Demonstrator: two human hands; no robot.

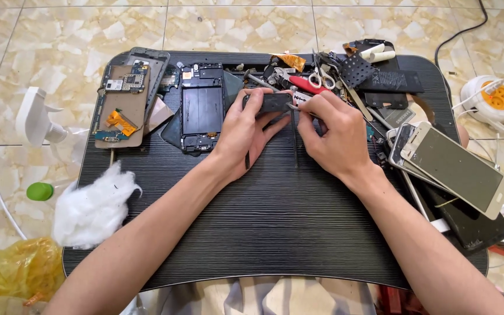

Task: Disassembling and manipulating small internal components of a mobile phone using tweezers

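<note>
Both hands work at the middle of a black lap table: the left hand grips a small black part, and the right hand holds tweezers against that part's right end. An opened phone frame and a circuit board lie to the left, near a cotton wad. Scissors and stacked phones lie to the right.

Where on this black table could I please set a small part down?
The near table between the forearms is bare, as is the strip between the cotton wad and left hand. The far edge and right side, around the phones, are crowded.
</note>
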